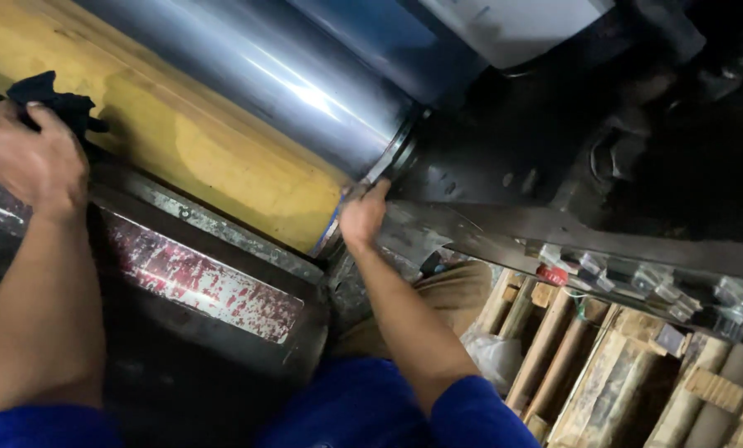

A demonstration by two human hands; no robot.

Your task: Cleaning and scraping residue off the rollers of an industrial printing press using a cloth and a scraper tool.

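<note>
My left hand [33, 159] is closed around a dark cloth [56, 101] and presses it against the left part of a long yellow roller [214, 141]. My right hand [361, 214] rests at the right end of that roller, fingers on the metal end ring [392, 153]; whether it grips anything is hidden. A shiny steel cylinder [305, 79] lies just behind the yellow roller. Both arms wear blue sleeves.
A red-stained metal bar [197, 278] runs along the front of the rollers. The dark machine frame [604, 141] fills the right side, with a row of small clips [637, 278] on its ledge. Wooden pallet slats [620, 373] lie lower right.
</note>
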